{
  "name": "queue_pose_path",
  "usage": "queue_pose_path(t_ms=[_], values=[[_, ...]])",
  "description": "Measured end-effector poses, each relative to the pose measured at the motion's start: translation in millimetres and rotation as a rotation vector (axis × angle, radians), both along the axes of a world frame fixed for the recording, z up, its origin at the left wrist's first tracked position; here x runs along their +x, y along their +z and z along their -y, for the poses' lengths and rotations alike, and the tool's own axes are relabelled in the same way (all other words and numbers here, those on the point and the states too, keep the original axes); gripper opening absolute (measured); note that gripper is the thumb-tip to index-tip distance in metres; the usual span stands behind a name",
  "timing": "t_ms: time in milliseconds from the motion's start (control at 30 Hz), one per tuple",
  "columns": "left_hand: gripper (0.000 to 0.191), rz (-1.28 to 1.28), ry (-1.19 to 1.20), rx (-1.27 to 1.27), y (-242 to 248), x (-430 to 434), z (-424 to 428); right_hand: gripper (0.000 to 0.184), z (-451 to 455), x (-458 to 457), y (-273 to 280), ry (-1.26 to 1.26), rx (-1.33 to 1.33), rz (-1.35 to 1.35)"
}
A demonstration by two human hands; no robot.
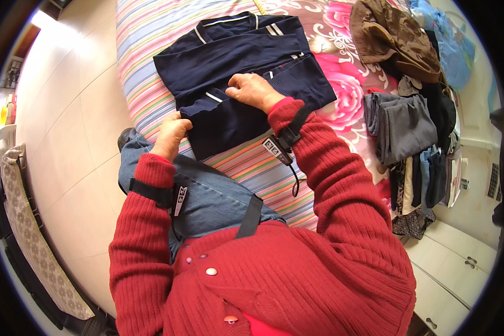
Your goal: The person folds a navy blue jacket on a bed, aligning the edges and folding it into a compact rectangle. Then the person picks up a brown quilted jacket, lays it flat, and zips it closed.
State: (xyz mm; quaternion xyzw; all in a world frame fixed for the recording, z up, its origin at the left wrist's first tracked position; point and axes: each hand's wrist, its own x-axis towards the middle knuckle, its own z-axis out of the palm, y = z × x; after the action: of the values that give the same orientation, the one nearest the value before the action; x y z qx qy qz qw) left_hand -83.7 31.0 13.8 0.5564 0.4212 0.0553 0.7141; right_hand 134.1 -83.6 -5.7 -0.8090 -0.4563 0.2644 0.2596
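A navy knitted garment with white stripes (235,54) lies partly folded on the bed in front of me, its neckline at the far side and its sleeves laid across it. My left hand (171,133) pinches the near left corner of the folded fabric between thumb and fingers. My right hand (252,90) rests on the middle of the garment, beside a short white stripe, with its fingers bent; its fingertips are partly hidden, so whether they grip cloth cannot be told.
The bed has a striped sheet (145,90) and a floral pink blanket (344,90). On the right lie folded grey trousers (403,126), a brown garment (392,38) and a pile of other clothes. White drawers (441,290) stand at the lower right, a patterned padded bench (42,248) at the left.
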Motion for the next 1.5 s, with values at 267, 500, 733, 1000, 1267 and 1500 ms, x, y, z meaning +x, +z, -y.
queue_pose_path(t_ms=[267, 500, 733, 1000, 1267, 1500], values=[[0.015, -0.048, -0.015, 0.075, -14, -4, -5, 0.022, -5, -10, -7, 0.100, -0.157, 0.191], [0.024, -0.178, -0.043, 0.585, -27, 7, -7, 0.019, 5, 6, -9, -0.006, -0.095, 0.238], [0.038, -0.237, -0.404, 1.285, -19, 28, 12, 0.021, 26, 36, 2, 0.220, -0.191, 0.459], [0.023, -0.290, -0.396, 1.335, -26, 27, 9, 0.015, 30, 36, 16, 0.207, -0.188, 0.681], [0.019, -0.253, -0.391, 1.252, -27, 21, 5, 0.015, 38, 67, 13, 0.162, -0.041, 0.744], [0.024, -0.226, -0.403, 1.238, -34, 21, 6, 0.019, 51, 87, 2, 0.093, -0.126, 0.726]])
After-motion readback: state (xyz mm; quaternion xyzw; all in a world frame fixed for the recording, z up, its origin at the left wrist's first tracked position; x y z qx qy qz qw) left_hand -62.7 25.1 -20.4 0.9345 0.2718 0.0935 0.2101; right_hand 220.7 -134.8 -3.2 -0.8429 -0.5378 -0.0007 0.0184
